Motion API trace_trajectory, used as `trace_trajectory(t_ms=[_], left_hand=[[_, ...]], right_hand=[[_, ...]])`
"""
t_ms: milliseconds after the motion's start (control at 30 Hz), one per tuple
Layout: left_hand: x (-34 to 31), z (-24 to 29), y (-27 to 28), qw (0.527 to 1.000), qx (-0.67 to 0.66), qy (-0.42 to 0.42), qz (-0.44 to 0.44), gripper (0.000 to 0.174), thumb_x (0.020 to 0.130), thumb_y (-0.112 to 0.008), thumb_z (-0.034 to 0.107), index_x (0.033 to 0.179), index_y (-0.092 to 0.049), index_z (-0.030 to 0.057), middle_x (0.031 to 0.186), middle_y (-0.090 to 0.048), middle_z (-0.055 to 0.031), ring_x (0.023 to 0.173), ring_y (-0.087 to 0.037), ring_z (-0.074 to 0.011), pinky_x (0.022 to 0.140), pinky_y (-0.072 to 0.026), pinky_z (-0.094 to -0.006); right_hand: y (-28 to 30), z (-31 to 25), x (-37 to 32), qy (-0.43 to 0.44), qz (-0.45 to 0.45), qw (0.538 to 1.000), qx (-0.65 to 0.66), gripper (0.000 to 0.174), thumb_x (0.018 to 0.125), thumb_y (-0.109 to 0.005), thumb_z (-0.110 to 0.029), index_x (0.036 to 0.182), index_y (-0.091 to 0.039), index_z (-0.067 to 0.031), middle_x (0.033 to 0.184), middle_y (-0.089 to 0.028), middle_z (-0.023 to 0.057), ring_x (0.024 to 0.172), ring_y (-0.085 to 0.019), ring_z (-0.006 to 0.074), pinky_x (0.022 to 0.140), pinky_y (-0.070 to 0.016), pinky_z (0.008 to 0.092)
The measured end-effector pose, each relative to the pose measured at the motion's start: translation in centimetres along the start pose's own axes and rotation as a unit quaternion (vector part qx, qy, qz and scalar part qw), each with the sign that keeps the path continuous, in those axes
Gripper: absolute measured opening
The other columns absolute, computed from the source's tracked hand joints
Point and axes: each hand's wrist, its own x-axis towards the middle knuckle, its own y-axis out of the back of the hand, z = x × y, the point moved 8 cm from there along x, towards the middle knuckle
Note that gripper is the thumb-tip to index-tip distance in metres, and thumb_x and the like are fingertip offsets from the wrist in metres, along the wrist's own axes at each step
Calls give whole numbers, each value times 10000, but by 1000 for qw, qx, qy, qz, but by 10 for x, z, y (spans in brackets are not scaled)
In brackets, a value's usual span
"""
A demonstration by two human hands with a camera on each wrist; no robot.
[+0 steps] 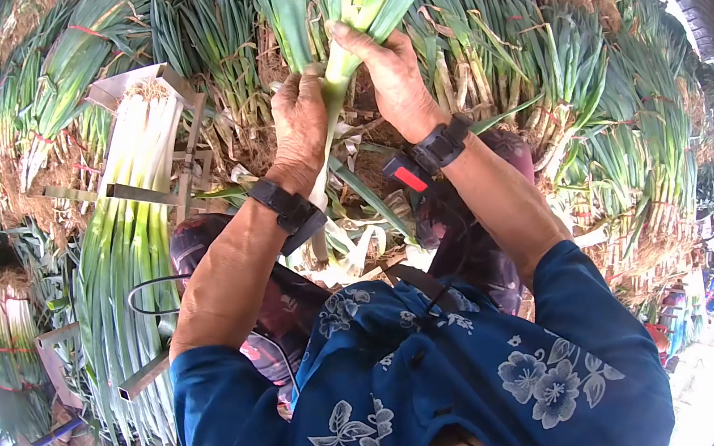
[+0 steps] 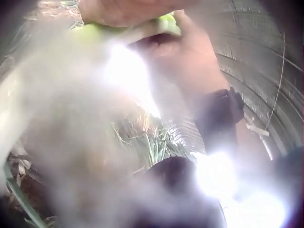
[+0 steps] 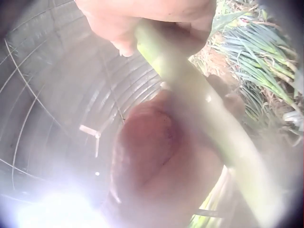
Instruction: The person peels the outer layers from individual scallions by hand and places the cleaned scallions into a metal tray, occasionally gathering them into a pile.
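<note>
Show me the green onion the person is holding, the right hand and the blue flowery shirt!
Green onion [image 1: 343, 67]: head view, on its pale green stalk.
Right hand [image 1: 398, 82]: head view, on the hand's middle.
Blue flowery shirt [image 1: 440, 374]: head view, on its front.

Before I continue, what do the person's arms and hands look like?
The left hand and right hand are gloveless. Both the left wristband and right wristband are black; the right carries a red rectangular patch. Short blue sleeves belong to a shirt with white floral prints. A thin dark cable loops beside the left forearm.
</note>
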Motion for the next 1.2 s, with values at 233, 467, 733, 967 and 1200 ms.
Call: trace_trajectory(t_ms=[233, 467, 733, 967, 1200], left_hand=[[25, -25, -8, 978, -143, 116, 94, 289, 1004, -485, 283, 1046, -588, 15, 848, -603, -78, 716, -574, -202, 646, -499, -335], [45, -74, -24, 860, -427, 220, 173, 251, 1011, -480, 303, 927, -520, 69, 708, -523, -38, 526, -481, -172, 512, -457, -327], [29, -148, 77, 834, 536, 112, -67, 458, 880, -541, 441, 1065, -699, 52, 752, -691, -140, 781, -680, -256, 692, -508, -420], [18, -43, -44, 964, 206, 4, -168, 742, 869, -650, 485, 1404, -423, 23, 1313, -539, -210, 1308, -441, -296, 1054, -373, -393], [30, -41, -76, 981, 26, 37, -190, 398, 835, -731, 78, 1188, -561, 12, 1061, -646, -43, 970, -591, -130, 879, -472, -296]], right_hand=[[17, -9, 14, -49, -87, 993, 65, 331, 923, -637, -228, 1151, -626, 13, 954, -686, 85, 839, -648, 191, 792, -522, 346], [63, 6, 32, -69, -48, 974, 209, 340, 918, -623, -284, 1076, -605, 17, 843, -625, 75, 732, -606, 192, 716, -516, 371], [142, -34, 51, -34, 81, 957, 276, 269, 916, -592, -307, 1019, -540, -64, 767, -545, 42, 709, -536, 196, 720, -474, 361], [128, 0, 56, -84, 7, 967, 241, 367, 878, -630, -309, 1078, -576, -5, 761, -556, 53, 701, -535, 207, 686, -454, 356], [100, 12, 50, -112, -20, 960, 255, 380, 859, -650, -307, 1070, -596, 5, 749, -557, 52, 703, -543, 203, 685, -456, 337]])
